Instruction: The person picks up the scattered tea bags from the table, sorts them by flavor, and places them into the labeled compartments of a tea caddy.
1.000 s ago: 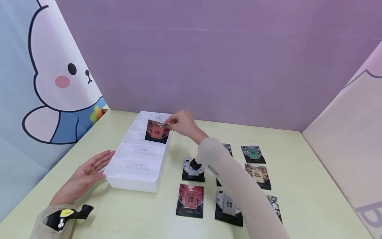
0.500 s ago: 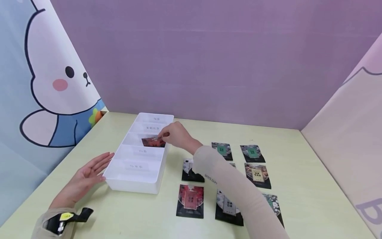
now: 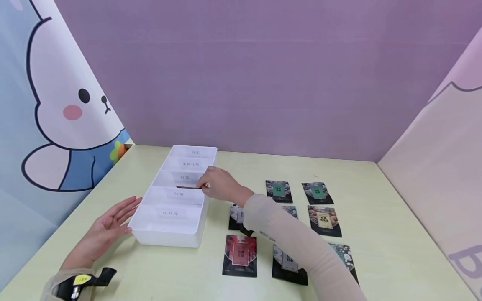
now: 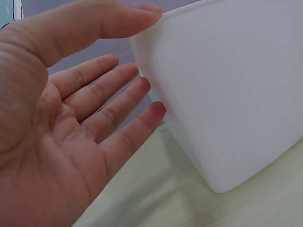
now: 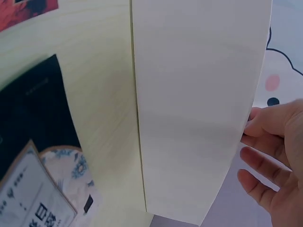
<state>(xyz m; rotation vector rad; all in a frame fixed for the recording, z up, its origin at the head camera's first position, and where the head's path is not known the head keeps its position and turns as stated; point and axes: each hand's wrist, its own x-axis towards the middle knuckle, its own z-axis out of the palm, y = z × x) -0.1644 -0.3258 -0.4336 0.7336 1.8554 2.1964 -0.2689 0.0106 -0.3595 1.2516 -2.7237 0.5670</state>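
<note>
A white divided box point(image 3: 167, 238) with handwriting on its dividers stands left of centre on the table. My left hand point(image 3: 107, 230) is at its near left corner, fingers extended; in the left wrist view the fingertips point(image 4: 156, 111) meet the box's side and the thumb is at its rim. Over the right rim reaches my right hand point(image 3: 220, 184), pinching a red and black tea sachet point(image 3: 188, 187). Only the sachet's thin top edge shows, since it is down in the middle compartment. In the right wrist view, the box wall hides the sachet.
Right of the box lie several flat tea sachets: a red one point(image 3: 241, 256), a grey-labelled one point(image 3: 289, 265), green ones point(image 3: 278, 191), a yellow-labelled one point(image 3: 324, 220). My right forearm point(image 3: 293, 242) passes over some of them. A purple backdrop point(image 3: 241, 75) rises behind the table.
My right hand has lowered the red tea sachet from above the box into the middle compartment, moving down and slightly nearer. The left hand stays at the box corner.
</note>
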